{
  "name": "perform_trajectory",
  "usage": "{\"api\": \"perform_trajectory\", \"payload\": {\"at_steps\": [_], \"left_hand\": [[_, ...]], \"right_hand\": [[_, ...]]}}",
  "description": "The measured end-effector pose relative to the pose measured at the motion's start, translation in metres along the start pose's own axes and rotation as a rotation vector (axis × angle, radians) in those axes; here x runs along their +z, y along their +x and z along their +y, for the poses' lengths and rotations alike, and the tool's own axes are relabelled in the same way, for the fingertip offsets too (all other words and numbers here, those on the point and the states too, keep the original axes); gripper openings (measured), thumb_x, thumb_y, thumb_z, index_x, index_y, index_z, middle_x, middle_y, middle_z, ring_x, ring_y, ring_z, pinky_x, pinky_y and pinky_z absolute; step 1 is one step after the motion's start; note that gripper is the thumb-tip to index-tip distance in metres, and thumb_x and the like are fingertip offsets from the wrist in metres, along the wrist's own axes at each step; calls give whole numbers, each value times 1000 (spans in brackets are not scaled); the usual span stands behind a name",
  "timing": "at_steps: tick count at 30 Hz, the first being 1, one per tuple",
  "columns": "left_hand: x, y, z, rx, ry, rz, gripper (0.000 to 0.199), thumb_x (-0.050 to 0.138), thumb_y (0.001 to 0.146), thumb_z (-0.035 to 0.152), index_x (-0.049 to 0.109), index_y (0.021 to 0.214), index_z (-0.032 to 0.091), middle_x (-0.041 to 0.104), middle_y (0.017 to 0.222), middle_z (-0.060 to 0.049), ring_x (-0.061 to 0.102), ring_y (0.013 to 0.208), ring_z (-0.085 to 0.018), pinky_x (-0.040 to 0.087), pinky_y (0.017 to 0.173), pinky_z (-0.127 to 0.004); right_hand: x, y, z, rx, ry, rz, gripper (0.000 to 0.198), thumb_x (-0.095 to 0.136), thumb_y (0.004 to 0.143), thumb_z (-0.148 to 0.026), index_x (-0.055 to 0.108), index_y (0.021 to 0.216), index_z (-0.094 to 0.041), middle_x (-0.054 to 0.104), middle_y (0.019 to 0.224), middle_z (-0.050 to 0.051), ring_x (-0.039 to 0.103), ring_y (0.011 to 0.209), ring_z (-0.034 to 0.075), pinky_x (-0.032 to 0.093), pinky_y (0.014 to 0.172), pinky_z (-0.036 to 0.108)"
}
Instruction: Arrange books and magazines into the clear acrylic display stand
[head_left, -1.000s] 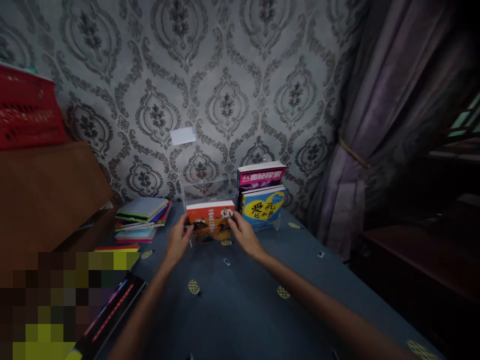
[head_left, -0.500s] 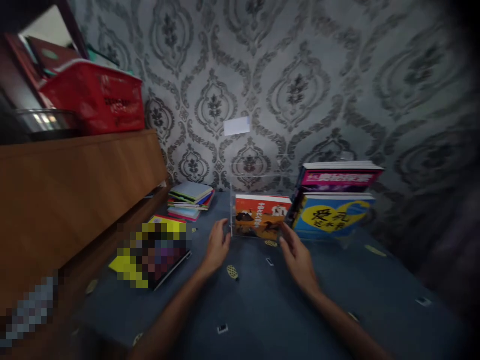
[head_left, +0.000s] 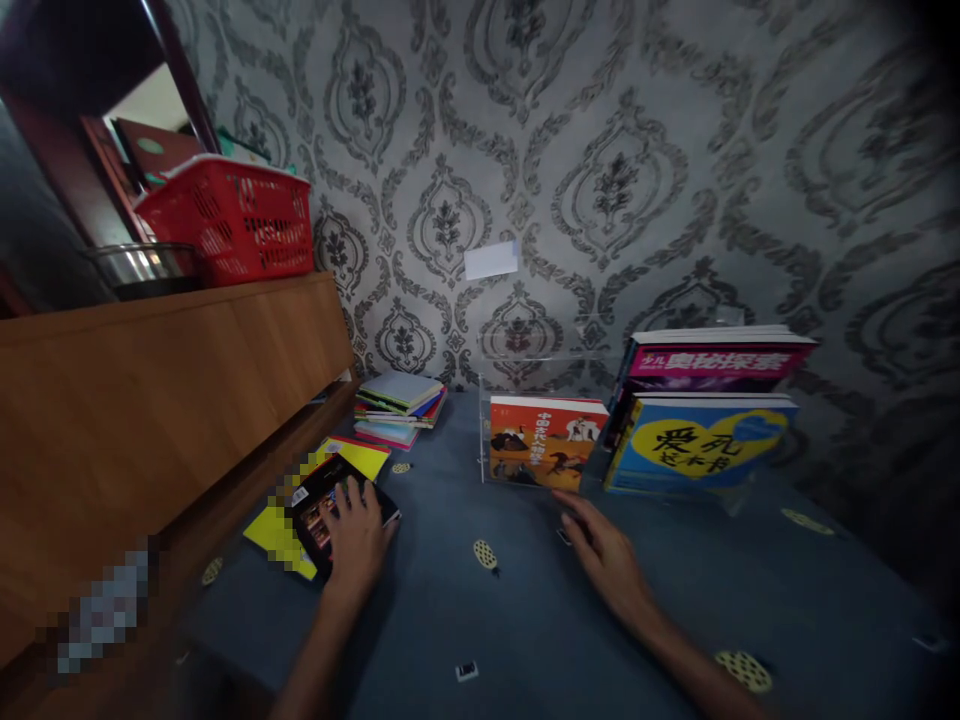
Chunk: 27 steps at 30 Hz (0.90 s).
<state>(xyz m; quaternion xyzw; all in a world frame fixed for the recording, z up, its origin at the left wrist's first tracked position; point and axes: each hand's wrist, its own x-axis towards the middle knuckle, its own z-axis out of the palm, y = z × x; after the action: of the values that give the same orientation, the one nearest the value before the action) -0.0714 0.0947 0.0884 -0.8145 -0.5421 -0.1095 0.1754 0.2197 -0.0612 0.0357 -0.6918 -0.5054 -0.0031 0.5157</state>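
My left hand (head_left: 355,535) lies over a black book (head_left: 319,520) at the left, fingers spread on its cover and thumb by its right edge. Under that book is a yellow book or magazine (head_left: 367,457), partly covered. My right hand (head_left: 604,550) hovers low over the table, holding nothing, fingers loosely extended and thumb apart. Just beyond it, an orange book (head_left: 547,445) stands upright in a clear plastic rack (head_left: 482,430). To its right in the rack, a blue book with a yellow shape (head_left: 701,445) stands in front of a book with a pink title band (head_left: 720,360).
A stack of thin books (head_left: 401,400) sits at the back left of the dark cloth-covered table (head_left: 525,630). A wooden cabinet (head_left: 172,400) borders the left side, carrying a red basket (head_left: 247,220) and a metal bowl (head_left: 142,262). Patterned wallpaper rises behind.
My left hand has moved left from beside the rack onto the black book. My right hand has drawn slightly back from the orange book. The view has shifted a little.
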Motion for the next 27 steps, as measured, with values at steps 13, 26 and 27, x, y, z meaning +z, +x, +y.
{"api": "perform_trajectory", "payload": {"at_steps": [13, 26, 27], "left_hand": [[-2, -2, -3, -2, 64, -64, 59, 52, 94, 41, 49, 142, 7, 51, 144, -26, 48, 132, -43, 41, 101, -58], [-28, 29, 61, 428, -878, 37, 46, 50, 93, 30, 49, 137, 17, 59, 137, -14, 55, 129, -25, 44, 109, -44], [-33, 36, 73, 475, -987, 53, 46, 50, 93, 30, 48, 137, 18, 60, 136, -14, 55, 128, -24, 44, 108, -43]], "right_hand": [[0, 1, 3, -16, -5, 12, 40, 43, 92, -45, 66, 115, -21, 71, 117, 11, 68, 106, 28, 56, 93, 45], [-35, 54, -10, 62, -6, 291, 51, 45, 91, -46, 50, 134, -20, 67, 118, 14, 69, 90, 25, 57, 79, 41], [-34, 58, -9, 63, 14, 281, 51, 45, 91, -45, 50, 135, -20, 67, 120, 14, 70, 88, 24, 57, 81, 42]]}}
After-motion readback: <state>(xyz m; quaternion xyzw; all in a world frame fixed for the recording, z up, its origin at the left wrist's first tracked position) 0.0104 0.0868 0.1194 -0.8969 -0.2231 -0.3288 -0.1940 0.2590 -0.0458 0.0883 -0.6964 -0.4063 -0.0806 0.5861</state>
